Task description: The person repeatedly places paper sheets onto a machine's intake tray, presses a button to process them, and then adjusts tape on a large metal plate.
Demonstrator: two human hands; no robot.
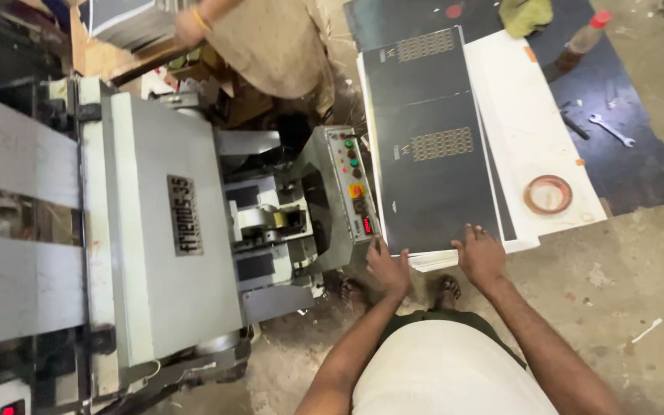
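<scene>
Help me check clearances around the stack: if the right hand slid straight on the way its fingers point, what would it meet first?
The right hand already rests on the black sheets; going on, it likely just crosses their flat top. Nothing stands in the way.

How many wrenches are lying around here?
1 that I can see: a silver wrench lies on the dark sheet on the floor, right of the white board. Others could be hidden behind the machine.
</scene>
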